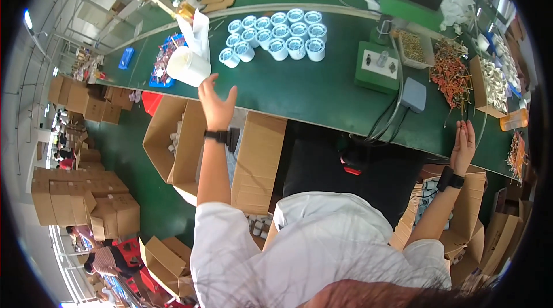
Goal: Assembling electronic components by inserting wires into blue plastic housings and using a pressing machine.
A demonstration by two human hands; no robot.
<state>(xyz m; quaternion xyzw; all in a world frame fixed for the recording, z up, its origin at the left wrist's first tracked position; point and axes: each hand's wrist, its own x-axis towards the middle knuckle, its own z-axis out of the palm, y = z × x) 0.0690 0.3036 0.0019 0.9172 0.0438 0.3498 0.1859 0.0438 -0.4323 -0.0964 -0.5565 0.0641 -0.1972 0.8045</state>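
A green bench (340,100) runs before me; below the surface's near edge, to the left, an open carton (191,149) has white pieces in it. At the far edge, toward the right, stands a green machine (412,5), with a smaller green fixture (375,69) in front. Right of that, orange-red leaded parts (449,69) lie heaped just beyond my right hand (464,145), its fingers bunched; whether they pinch one I cannot tell. Toward the left end, a white cylinder (187,67) tilts beside a blue tray (162,84) of reddish parts, just past my left hand (218,103), spread and empty. A clear bin (416,65) holds brass-coloured bits; white-and-blue cups (298,30) stand in rows near the far edge
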